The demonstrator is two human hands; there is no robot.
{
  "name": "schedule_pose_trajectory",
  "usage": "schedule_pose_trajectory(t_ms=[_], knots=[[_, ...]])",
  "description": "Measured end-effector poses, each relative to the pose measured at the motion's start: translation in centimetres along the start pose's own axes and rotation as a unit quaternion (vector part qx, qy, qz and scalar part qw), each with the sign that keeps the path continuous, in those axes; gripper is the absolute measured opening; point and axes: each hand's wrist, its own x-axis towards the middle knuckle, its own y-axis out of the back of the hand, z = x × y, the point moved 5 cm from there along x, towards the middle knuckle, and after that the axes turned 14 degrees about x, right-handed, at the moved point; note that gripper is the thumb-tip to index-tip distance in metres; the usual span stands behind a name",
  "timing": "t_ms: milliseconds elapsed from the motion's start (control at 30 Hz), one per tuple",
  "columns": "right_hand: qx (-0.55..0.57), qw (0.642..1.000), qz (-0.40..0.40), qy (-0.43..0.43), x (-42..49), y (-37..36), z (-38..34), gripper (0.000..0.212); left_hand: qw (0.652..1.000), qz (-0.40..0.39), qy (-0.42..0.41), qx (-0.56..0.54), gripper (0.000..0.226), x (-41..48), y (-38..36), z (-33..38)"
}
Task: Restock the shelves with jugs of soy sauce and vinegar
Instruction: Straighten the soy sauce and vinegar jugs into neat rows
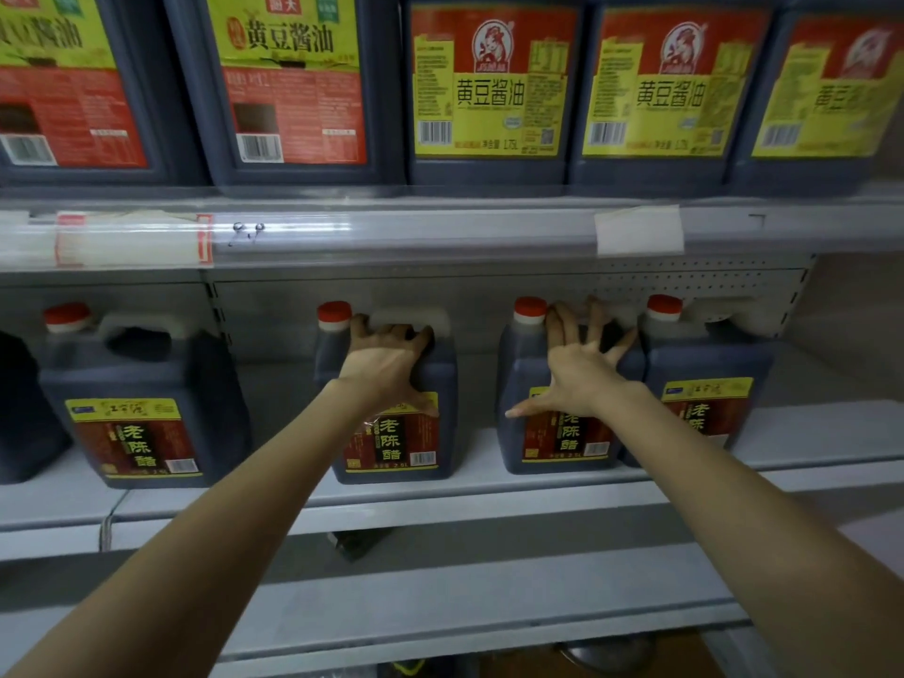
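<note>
— Where is there room on the middle shelf?
— A wide gap between the leftmost vinegar jug and the second jug, and bare board right of the fourth jug.
— Between the second and the third jug?
— Only a narrow slot. Third and fourth stand just beside each other, and the price rail overhangs the caps.

On the upper shelf, the two green-labelled jugs toward the left end are showing 黄豆酱油 in dark characters, with barcodes beneath. The three red-and-yellow-labelled jugs toward the right end are also reading 黄豆酱油, with 1.75L along the label's bottom. On the lower shelf, each vinegar jug is carrying 老陈醋 running downward and 2.5L at the label's foot. The tags on the upper shelf's front edge are showing nothing legible.
</note>
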Motion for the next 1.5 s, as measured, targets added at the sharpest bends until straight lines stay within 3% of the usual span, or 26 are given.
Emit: schedule_pose_trajectory(t_ms=[433, 800, 1033, 1233, 1500], knots=[[0.002, 1.0, 0.019, 0.024, 0.4, 0.0, 0.5, 0.141, 1.0, -0.005, -0.008, 0.016, 0.104, 2.8, 2.0, 4.8], [0.013, 0.998, 0.03, 0.048, 1.0, 0.0, 1.0, 0.139, 0.999, -0.021, -0.024, 0.003, 0.086, 3.5, 3.3, 4.9], [0.003, 0.997, 0.049, 0.051, 0.8, -0.1, 0.8, 0.139, 0.999, -0.026, -0.025, -0.003, 0.088, 3.7, 3.3, 4.8], [-0.014, 0.998, 0.051, 0.036, 0.3, -0.1, 0.7, 0.138, 1.0, -0.006, 0.007, 0.027, 0.097, 2.7, 2.8, 5.4], [-0.018, 0.999, 0.002, 0.031, -1.4, 0.0, 0.5, 0.13, 0.998, 0.015, 0.058, -0.022, 0.081, -0.9, 2.2, 8.4]])
